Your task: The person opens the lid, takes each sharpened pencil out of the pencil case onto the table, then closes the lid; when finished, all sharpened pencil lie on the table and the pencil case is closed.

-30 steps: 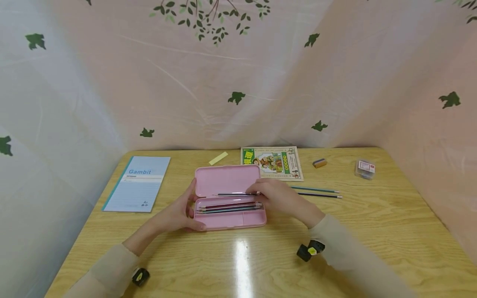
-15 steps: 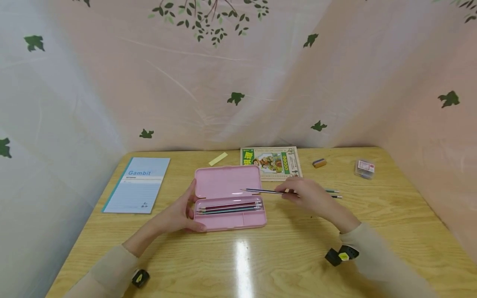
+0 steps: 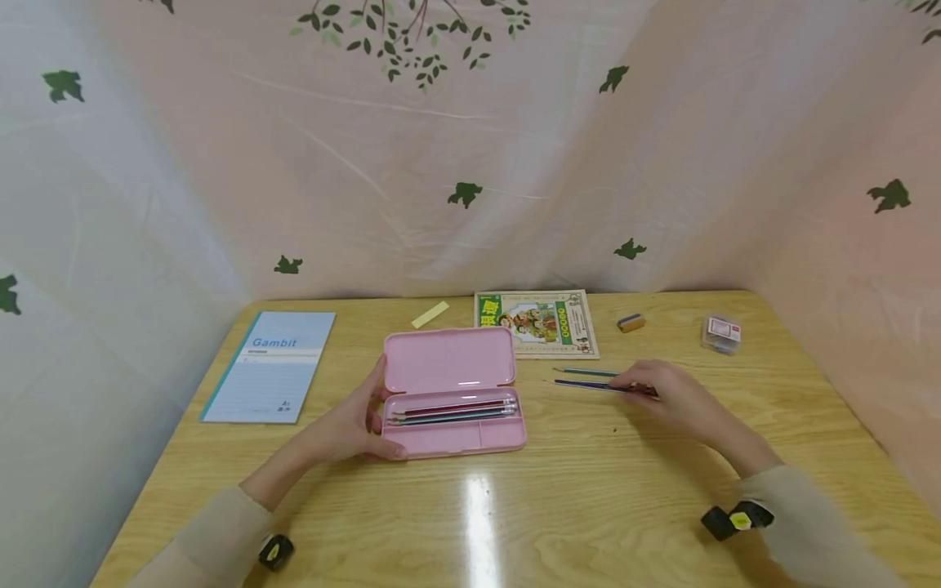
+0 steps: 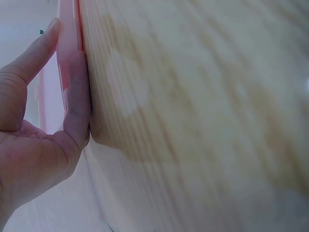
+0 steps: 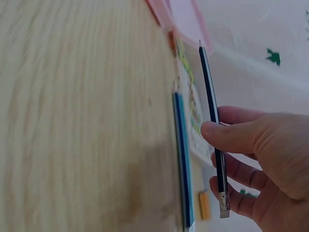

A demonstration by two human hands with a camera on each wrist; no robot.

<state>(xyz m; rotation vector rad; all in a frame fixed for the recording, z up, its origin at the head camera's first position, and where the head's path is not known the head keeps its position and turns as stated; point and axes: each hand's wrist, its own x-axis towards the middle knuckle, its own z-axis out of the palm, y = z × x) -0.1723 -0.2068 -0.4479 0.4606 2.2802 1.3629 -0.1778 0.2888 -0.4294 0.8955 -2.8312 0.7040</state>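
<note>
My left hand (image 3: 341,425) grips the left end of an open pink pencil case (image 3: 441,438), its thumb along the front edge. In the left wrist view that hand's fingers (image 4: 77,104) bend around the case's side. Several dark red and green pencils (image 3: 452,414) lie in the case's long compartment. Right of the case, my right hand (image 3: 672,400) is low over the table. The right wrist view shows it pinching a dark striped pencil (image 5: 211,99) between thumb and fingers, eraser end toward the palm. Beside it, apart from the hand, pencils (image 5: 183,159) lie on the tabletop.
A blue-white notebook (image 3: 272,367) lies at the left. Behind the case are a yellow strip (image 3: 430,314) and an illustrated booklet (image 3: 573,331). Farther right sit a small orange-and-blue eraser-like block (image 3: 631,323) and a clear box with a label (image 3: 721,335). A curtain borders the table.
My right hand has carried the dark pencil away from the case, rightward to the pencils on the table. The left hand has stayed on the case.
</note>
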